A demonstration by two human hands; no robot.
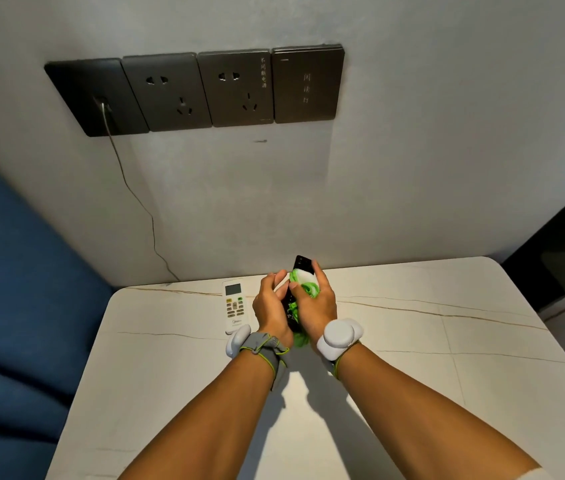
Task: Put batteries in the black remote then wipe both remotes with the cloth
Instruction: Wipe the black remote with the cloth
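My left hand grips the black remote, which is held above the white table with its top end pointing away from me. My right hand presses a green and white cloth against the remote's face. The cloth's tail hangs down between my wrists. Most of the black remote is hidden by the hands and the cloth. A white remote with a small screen lies flat on the table just left of my left hand. No batteries are visible.
A wall with a row of dark sockets and a switch plate rises behind the table; a thin cable hangs from the left plate. A blue sofa stands to the left. Both wrists wear white sensor bands.
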